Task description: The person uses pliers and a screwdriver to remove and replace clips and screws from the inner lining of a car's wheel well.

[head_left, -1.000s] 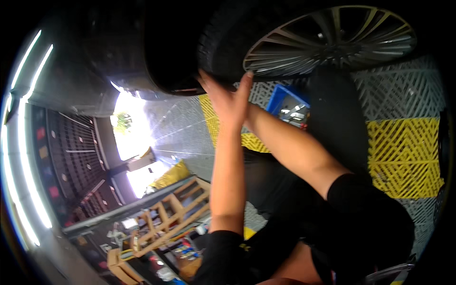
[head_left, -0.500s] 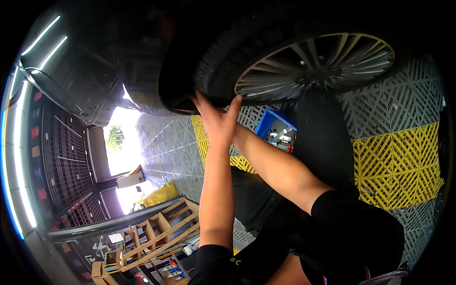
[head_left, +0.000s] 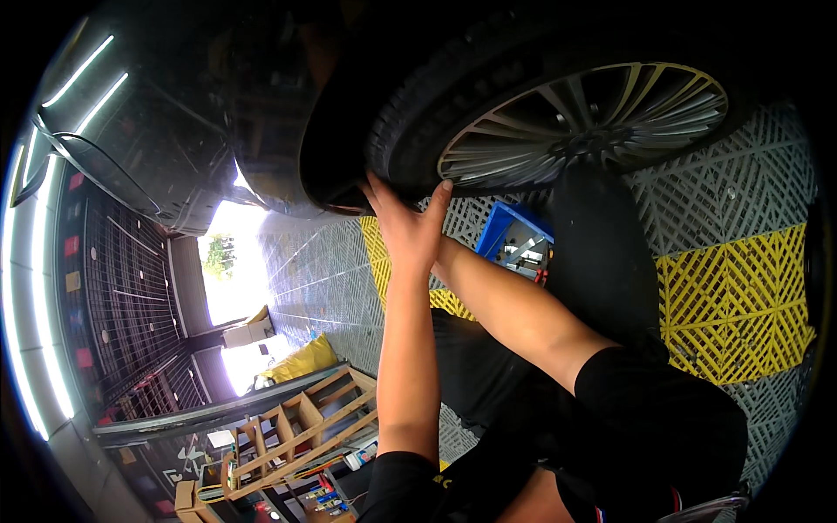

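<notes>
A dark car's wheel fills the top right, with a black tyre (head_left: 410, 161) around a multi-spoke alloy rim (head_left: 593, 144). At the tyre's lower left edge, my left hand (head_left: 408, 234) reaches up toward the gap beside the wheel arch edge (head_left: 316, 179). Its fingers look stretched, with the tips lost in shadow, and the thumb stands apart by the tyre sidewall. Coming from the lower right, my right forearm (head_left: 514, 301) passes behind the left wrist. My right hand is hidden there, so its fingers and anything in them do not show.
A blue bin (head_left: 495, 231) with small tools sits on the floor below the wheel, beside my black-clad leg (head_left: 602, 248). Grey and yellow grid tiles (head_left: 732, 305) cover the floor. At lower left stand a wooden rack (head_left: 301, 427) and a yellow bag (head_left: 305, 359).
The whole view has shifted slightly to the right. My left hand keeps nearly the same place and pose against the tyre and arch.
</notes>
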A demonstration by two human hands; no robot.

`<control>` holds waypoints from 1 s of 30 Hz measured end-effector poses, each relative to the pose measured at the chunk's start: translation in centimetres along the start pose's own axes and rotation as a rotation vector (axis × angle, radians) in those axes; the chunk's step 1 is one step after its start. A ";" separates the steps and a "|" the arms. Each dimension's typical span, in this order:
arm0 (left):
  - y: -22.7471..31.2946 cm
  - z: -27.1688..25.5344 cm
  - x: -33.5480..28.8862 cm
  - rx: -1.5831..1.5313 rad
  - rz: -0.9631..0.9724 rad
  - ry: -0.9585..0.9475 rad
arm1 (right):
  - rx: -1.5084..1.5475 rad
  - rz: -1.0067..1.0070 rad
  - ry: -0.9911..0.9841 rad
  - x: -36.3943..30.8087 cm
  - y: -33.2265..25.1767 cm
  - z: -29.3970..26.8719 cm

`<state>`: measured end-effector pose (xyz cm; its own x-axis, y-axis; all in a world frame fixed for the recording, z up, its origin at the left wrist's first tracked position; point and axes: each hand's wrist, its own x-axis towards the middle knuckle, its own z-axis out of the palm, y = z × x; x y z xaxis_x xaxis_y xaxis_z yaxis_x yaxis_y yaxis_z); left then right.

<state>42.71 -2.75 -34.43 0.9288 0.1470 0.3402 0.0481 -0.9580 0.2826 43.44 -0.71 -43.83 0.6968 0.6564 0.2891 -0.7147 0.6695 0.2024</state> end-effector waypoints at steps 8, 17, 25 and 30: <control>-1.0 0.3 0.2 -0.088 -0.024 -0.049 | 0.009 0.003 -0.005 0.5 -0.3 -0.3; -0.8 0.0 -0.1 -0.005 0.040 -0.017 | 0.028 0.023 -0.007 1.1 0.3 -0.5; -0.9 -0.4 -0.1 0.105 0.019 -0.052 | 0.054 0.054 -0.004 1.3 0.3 -0.8; 0.6 -1.2 0.2 0.046 -0.068 -0.086 | 0.058 0.069 -0.014 1.7 0.1 -0.6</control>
<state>42.47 -3.02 -33.11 0.9507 0.1925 0.2432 0.1272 -0.9571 0.2605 44.56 0.69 -43.86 0.6454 0.6947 0.3176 -0.7634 0.6014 0.2357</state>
